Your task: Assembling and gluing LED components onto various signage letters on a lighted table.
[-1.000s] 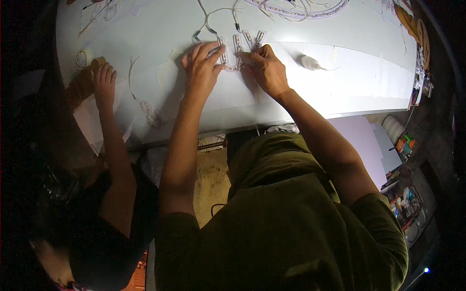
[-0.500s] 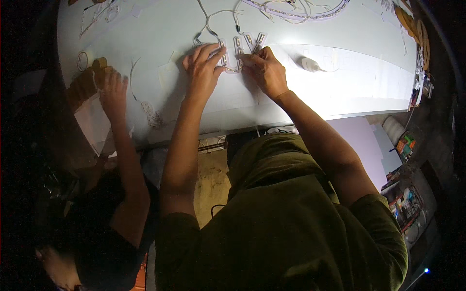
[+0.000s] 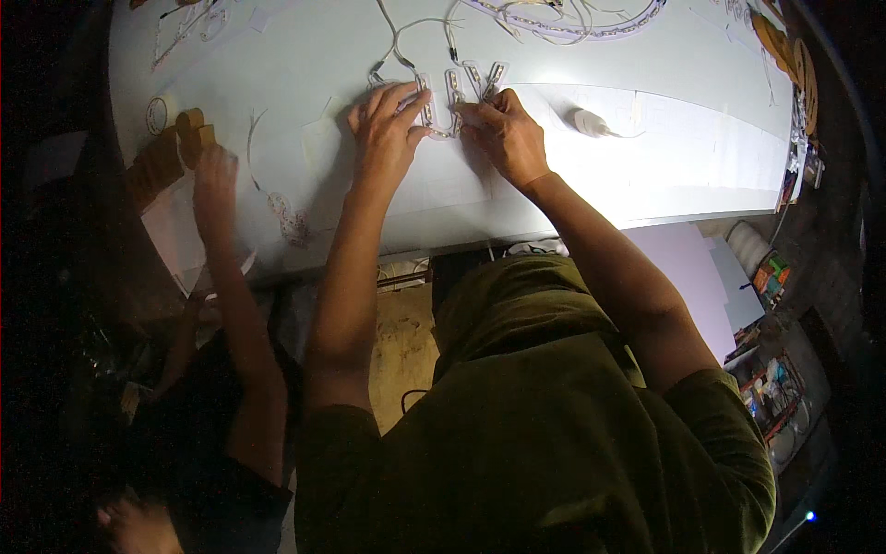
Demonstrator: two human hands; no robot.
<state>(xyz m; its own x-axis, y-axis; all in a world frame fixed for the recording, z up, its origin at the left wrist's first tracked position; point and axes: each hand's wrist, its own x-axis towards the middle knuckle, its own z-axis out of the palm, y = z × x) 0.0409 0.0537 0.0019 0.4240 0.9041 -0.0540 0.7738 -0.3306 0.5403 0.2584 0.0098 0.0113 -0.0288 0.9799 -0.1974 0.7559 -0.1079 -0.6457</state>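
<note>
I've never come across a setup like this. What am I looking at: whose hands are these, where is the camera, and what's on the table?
There is no robot here. The left hand and right hand are the camera wearer's own, both bare. A wide fisheye camera on the head looks down, so straight edges bend.

On the pale table, the hands are at a U-shaped piece dotted with small modules; whether it is gripped or just steadied, I cannot tell. A similar V-shaped piece sits by the right hand. Beyond lie thin wires and a curved strip; to the right is a white bottle with a thin nozzle. The blurred hand at left belongs to someone else.
</note>
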